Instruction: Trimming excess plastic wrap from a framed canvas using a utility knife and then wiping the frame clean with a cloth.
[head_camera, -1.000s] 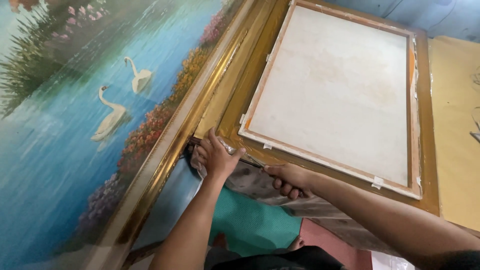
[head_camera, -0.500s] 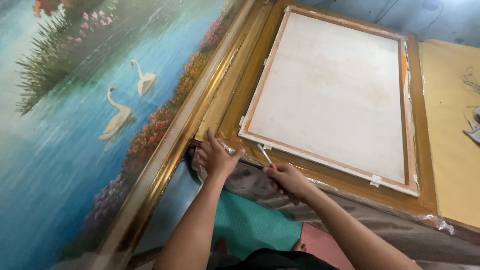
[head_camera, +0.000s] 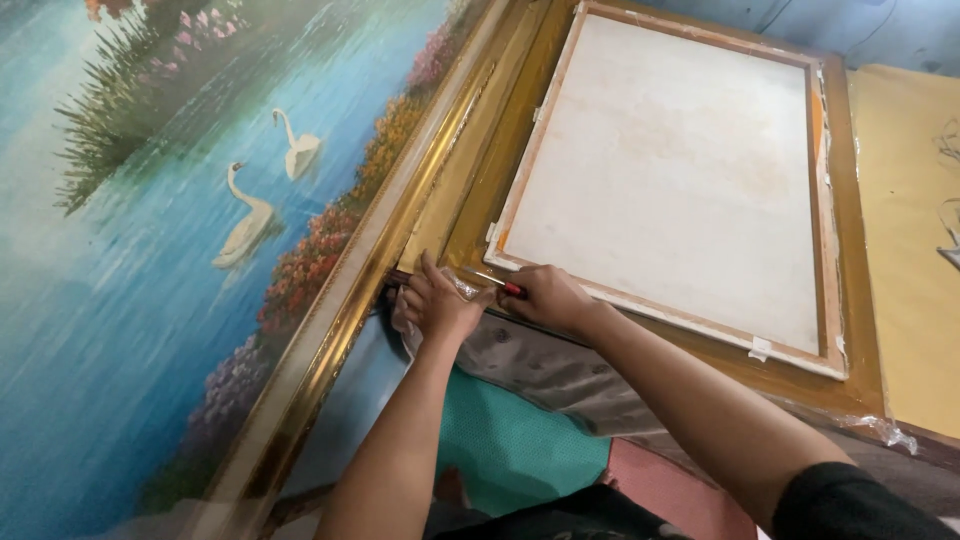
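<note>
At frame's near-left corner: right hand (head_camera: 548, 298) grips red-handled tool (head_camera: 513, 290), shaft pointing left toward left hand (head_camera: 437, 303), which presses plastic wrap (head_camera: 466, 289) flat, fingers spread.

The swan painting (head_camera: 180, 250) lies left of the face-down framed canvas (head_camera: 670, 170).

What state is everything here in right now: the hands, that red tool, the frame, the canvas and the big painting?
Left hand: pressed flat on the frame's near corner, on clear wrap.
Right hand: closed around the red-handled tool.
Red-handled tool: held low at the frame's edge; tip hidden.
Gold frame: lying face down.
Canvas: set back-up in the frame.
Swan painting: framed, face up alongside.
</note>
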